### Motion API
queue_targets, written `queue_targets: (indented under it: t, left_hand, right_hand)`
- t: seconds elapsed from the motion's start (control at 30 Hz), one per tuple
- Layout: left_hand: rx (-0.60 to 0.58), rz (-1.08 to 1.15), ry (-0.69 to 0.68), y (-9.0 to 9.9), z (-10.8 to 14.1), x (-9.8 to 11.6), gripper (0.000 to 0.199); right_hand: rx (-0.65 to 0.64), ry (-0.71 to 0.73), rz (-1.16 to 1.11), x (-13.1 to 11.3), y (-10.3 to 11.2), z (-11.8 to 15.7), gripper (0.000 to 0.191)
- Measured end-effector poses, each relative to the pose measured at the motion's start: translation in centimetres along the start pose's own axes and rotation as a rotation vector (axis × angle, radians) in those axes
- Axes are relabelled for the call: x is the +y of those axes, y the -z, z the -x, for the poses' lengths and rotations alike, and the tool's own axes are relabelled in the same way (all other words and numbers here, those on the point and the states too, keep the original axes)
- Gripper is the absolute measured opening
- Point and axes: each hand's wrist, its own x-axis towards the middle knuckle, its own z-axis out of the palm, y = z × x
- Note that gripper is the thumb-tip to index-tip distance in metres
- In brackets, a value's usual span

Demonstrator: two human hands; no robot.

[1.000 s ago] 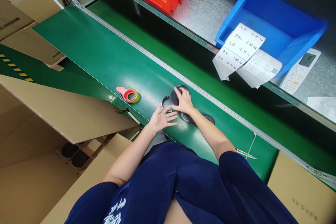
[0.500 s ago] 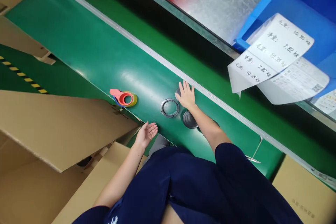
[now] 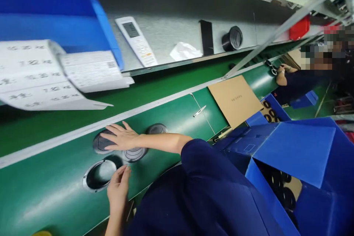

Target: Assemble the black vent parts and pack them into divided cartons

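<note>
My right hand (image 3: 123, 138) lies flat with spread fingers over a black round disc (image 3: 100, 143), partly covering it. A second black round part with curved slats (image 3: 135, 154) sits under my right wrist, and a third (image 3: 157, 129) is beyond my forearm. My left hand (image 3: 118, 184) is half curled beside a dark ring with a pale rim (image 3: 87, 185); nothing shows between its fingers. Whether its fingertips touch the ring I cannot tell.
A shelf behind the green bench (image 3: 55, 199) holds a blue bin (image 3: 69, 29), hanging printed labels (image 3: 30, 77), a remote control (image 3: 136, 42) and a black cylindrical part (image 3: 232, 38). A cardboard sheet (image 3: 235, 99) and open blue boxes (image 3: 293, 147) are to the right. A co-worker's hand (image 3: 282, 75) shows farther off.
The view has swung right, bringing the blue boxes and co-worker into sight. My left hand has moved up beside the ring, its fingers more bent. My right hand stays on the disc.
</note>
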Motion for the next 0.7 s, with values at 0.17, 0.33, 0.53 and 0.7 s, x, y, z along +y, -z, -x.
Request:
queue_targets:
  t: [0.17, 0.33, 0.53, 0.7]
  left_hand:
    - [-0.099, -0.104, 0.026, -2.8, 2.3, 2.0, 0.056]
    - [-0.253, -0.230, -0.044, -8.4, 3.6, 5.3, 0.048]
    - [-0.564, -0.361, -0.273, -16.2, 6.2, 10.9, 0.052]
    - [-0.858, -0.499, -0.470, -20.7, 8.0, 12.9, 0.061]
  right_hand:
    - [-0.093, -0.139, 0.059, 3.9, 5.8, 8.5, 0.047]
    - [0.051, -0.153, 0.289, 7.8, 13.1, 13.2, 0.029]
    - [0.455, -0.344, 0.522, 6.5, 21.1, 24.0, 0.035]
    - [0.698, -0.478, 0.539, 1.4, 23.2, 39.3, 0.037]
